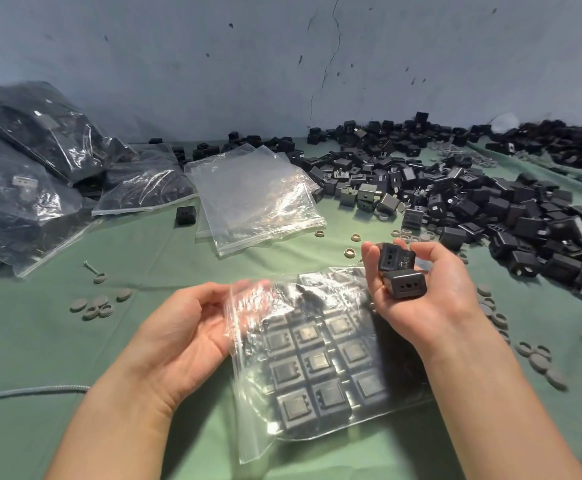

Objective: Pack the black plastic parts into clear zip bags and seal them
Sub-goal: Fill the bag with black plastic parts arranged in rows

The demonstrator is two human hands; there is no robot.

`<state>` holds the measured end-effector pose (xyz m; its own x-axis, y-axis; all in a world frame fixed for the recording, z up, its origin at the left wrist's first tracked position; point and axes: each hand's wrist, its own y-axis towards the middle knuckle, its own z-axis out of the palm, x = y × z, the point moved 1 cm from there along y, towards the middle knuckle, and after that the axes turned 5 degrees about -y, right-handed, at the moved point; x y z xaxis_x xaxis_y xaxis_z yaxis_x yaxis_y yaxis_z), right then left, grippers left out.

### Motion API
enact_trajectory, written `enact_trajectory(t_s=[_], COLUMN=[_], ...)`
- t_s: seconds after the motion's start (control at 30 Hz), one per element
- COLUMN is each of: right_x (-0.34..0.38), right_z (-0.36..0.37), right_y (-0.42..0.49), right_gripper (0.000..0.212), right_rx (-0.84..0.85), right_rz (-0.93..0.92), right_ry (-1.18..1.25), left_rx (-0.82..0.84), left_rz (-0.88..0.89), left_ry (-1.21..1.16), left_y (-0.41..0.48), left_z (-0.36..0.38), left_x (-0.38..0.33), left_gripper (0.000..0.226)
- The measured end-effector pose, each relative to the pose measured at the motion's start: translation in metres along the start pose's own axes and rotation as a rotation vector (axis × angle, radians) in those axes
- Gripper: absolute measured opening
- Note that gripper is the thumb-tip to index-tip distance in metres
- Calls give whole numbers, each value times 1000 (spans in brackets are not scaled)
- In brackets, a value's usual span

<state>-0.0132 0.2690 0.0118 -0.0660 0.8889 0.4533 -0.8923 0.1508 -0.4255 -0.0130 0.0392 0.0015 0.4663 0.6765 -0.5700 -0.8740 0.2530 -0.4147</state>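
Observation:
A clear zip bag (317, 358) lies on the green table in front of me, with several black plastic parts laid in neat rows inside it. My left hand (192, 327) holds the bag's open left edge, fingers curled round the film. My right hand (424, 289) hovers over the bag's upper right corner, palm up, gripping two black plastic parts (400, 271). A big loose heap of black parts (473, 202) covers the table to the right.
A stack of empty clear bags (251, 199) lies at centre back. Filled bags (33, 174) pile up at the left. One stray black part (185, 215) sits beside them. Grey rings and caps (99, 304) are scattered left and right. A grey cable (33, 393) runs at lower left.

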Motion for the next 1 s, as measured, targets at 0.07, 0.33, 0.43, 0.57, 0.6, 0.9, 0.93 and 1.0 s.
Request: enact_trajectory(t_s=[0.07, 0.33, 0.43, 0.57, 0.6, 0.9, 0.93, 1.0], right_x=[1, -5, -16, -38, -44, -64, -61, -53], right_z=[-1, 5, 9, 14, 15, 9, 7, 3], right_y=[-2, -15, -23, -32, -34, -49, -49, -51], right_gripper=[36, 33, 31, 35, 37, 33, 31, 25], right_rx=[0, 93, 162, 209, 224, 195, 173, 112], right_rz=[-3, 53, 125, 146, 134, 38, 45, 50], right_ry=[4, 1, -72, -271, -341, -519, -492, -448], left_rx=[-138, -445, -230, -66, -46, -69, -101, -199], left_rz=[103, 999, 962, 947, 926, 841, 860, 847], left_ry=[73, 936, 960, 1071, 1104, 1052, 1006, 895], left_y=[2, -10, -17, -21, -22, -33, -36, -39], left_z=[-1, 15, 30, 42, 43, 27, 23, 9], left_x=[1, 15, 31, 49, 53, 56, 49, 35], left_gripper=[25, 18, 15, 21, 24, 22, 20, 21])
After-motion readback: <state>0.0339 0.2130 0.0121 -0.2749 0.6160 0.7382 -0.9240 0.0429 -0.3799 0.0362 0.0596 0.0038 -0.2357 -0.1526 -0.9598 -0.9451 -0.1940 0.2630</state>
